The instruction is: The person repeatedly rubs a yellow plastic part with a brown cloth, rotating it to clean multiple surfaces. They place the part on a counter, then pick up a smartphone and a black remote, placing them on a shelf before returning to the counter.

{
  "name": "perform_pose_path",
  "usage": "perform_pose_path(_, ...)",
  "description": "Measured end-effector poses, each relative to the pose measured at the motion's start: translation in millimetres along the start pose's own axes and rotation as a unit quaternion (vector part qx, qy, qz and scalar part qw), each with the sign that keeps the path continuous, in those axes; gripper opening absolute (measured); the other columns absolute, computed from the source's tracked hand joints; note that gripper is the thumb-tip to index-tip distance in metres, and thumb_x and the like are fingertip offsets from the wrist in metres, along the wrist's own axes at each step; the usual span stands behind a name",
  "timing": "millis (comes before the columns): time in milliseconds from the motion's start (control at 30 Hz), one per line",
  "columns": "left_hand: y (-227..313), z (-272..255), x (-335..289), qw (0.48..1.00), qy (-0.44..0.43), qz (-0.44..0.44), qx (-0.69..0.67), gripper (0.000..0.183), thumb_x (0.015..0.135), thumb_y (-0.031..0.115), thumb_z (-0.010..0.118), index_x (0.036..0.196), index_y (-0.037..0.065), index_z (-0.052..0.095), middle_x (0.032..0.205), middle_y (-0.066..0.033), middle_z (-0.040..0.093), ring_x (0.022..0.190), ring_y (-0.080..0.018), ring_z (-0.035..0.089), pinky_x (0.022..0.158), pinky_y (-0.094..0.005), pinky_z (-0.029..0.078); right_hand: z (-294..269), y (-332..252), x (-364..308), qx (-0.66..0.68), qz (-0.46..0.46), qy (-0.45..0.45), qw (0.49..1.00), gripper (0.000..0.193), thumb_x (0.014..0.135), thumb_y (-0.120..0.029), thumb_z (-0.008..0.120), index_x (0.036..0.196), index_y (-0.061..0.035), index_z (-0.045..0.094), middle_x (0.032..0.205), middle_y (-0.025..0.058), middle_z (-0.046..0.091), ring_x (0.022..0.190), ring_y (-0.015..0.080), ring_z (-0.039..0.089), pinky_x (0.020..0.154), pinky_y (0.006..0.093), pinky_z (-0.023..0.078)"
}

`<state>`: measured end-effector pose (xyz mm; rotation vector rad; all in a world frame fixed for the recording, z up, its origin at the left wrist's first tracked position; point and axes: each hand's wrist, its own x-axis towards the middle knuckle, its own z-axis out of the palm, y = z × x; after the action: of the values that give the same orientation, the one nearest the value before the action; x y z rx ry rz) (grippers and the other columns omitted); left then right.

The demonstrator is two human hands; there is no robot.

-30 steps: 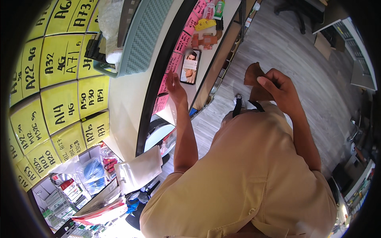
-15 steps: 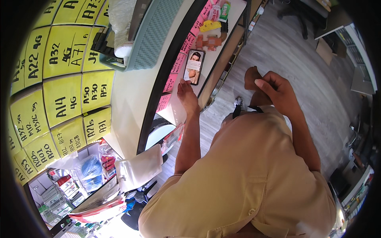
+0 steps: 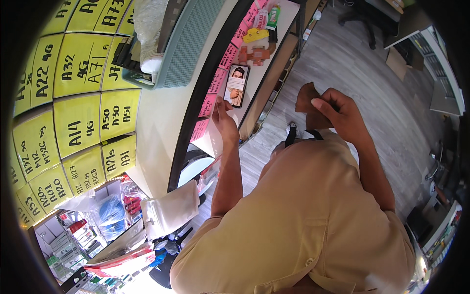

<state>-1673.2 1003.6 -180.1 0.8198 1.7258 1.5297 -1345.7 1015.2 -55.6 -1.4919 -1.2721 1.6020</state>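
My left hand is at the white shelf, its fingers apart and holding nothing, close to the lower edge of a smartphone. The phone lies face up with a picture of a person on its lit screen. My right hand is in front of my body over the floor, thumb and fingers closed on a brown curved flat piece. It looks like leather, but I cannot make out its kind. More brown shows below it, and my fingers hide part of it.
Beyond the phone lie brown plastic pieces, a yellow item and two small tubes. Pink labels line the shelf. To the left stand yellow labelled boxes and a teal basket. An office chair is at the far right.
My left hand has shifted slightly left and down, away from the phone's edge. The right hand has moved slightly left with the brown piece still in it. My view has shifted a little.
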Motion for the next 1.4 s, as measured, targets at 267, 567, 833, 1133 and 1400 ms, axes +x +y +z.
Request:
perform_pose_path(267, 30.2, 72.3, -38.6, 0.965, -0.257, 0.055, 0.024, 0.026, 0.107, 0.024, 0.053, 0.111, 0.001, 0.063, 0.111, -0.0097, 0.067, 0.104, -0.0188, 0.062, 0.096, -0.0317, 0.046, 0.3, -0.3, -3.3, -0.004, 0.011, -0.003, 1.0, 0.026, 0.104, -0.025, 0.067, 0.094, -0.0014, 0.065, 0.071, -0.0023, 0.055, 0.06, 0.0062, 0.044, 0.055, 0.025, 0.035)
perform_pose_path(567, 85.2, 174.8, -97.9, 0.916, -0.4, -0.001, 0.0, 0.032, 0.104, 0.027, 0.064, 0.09, -0.001, 0.064, 0.073, -0.0078, 0.061, 0.07, -0.0102, 0.051, 0.065, -0.0295, 0.046, -38.4, 34.7, -20.4, -0.02, 0.006, 0.062, 0.998, 0.03, 0.105, -0.031, 0.064, 0.099, -0.0022, 0.068, 0.078, -0.0016, 0.061, 0.076, 0.0053, 0.052, 0.068, 0.0251, 0.045)
perform_pose_path(833, 113.7, 255.4, -135.6, 0.858, -0.505, 0.072, 0.055, 0.047, 0.102, 0.032, 0.067, 0.072, -0.002, 0.06, 0.06, -0.0063, 0.058, 0.059, -0.0088, 0.049, 0.056, -0.0303, 0.045, -98.9, 47.2, -62.5, 0.115, 0.05, 0.019, 0.992, 0.035, 0.104, -0.035, 0.065, 0.106, 0.0003, 0.068, 0.09, -0.0019, 0.068, 0.083, 0.0072, 0.059, 0.073, 0.026, 0.048)
perform_pose_path(1133, 91.1, 402.7, -212.7, 0.805, -0.531, 0.263, 0.033, 0.041, 0.11, 0.035, 0.045, 0.102, 0.002, 0.069, 0.094, -0.0079, 0.064, 0.091, -0.0212, 0.061, 0.086, -0.0373, 0.048, -243.3, 71.8, -128.0, 0.348, 0.043, 0.103, 0.931, 0.035, 0.097, -0.035, 0.073, 0.105, -0.0015, 0.074, 0.096, 0.0042, 0.074, 0.086, 0.0122, 0.068, 0.077, 0.0286, 0.052)
perform_pose_path(1400, 77.2, 530.9, -313.7, 0.813, -0.57, 0.058, 0.101, 0.048, 0.109, 0.045, 0.048, 0.105, 0.0, 0.065, 0.094, -0.0069, 0.063, 0.089, -0.0185, 0.057, 0.087, -0.0343, 0.046, -414.1, 142.2, -218.7, 0.247, -0.151, 0.289, 0.912, 0.034, 0.106, -0.035, 0.063, 0.098, -0.0027, 0.063, 0.086, -0.0024, 0.059, 0.085, 0.0082, 0.05, 0.079, 0.0307, 0.048)
